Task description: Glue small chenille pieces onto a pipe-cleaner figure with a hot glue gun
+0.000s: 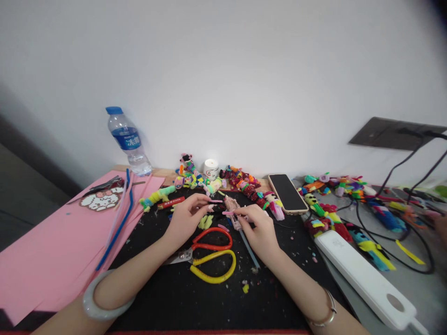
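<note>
My left hand (188, 215) is closed in a pinch, thumb and forefinger close together; what lies between them is too small to make out. My right hand (257, 229) pinches a fuzzy pinkish-brown pipe-cleaner piece (231, 204) between the two hands. A pale blue-grey stick (250, 251) extends below it toward me; whether they are joined is unclear. Below my hands lie scissors (213, 266) with one red and one yellow handle, their blades partly behind my left forearm. Yellow-green fuzzy scraps (206, 222) lie between my hands.
Pipe-cleaner dolls (275, 204) line the back and right. A phone (288, 193), a white roll (211, 169) and a water bottle (129, 142) stand or lie near the wall. Pink sheets (45, 242) cover the left. A white power strip (363, 279) and black cables (433, 251) occupy the right.
</note>
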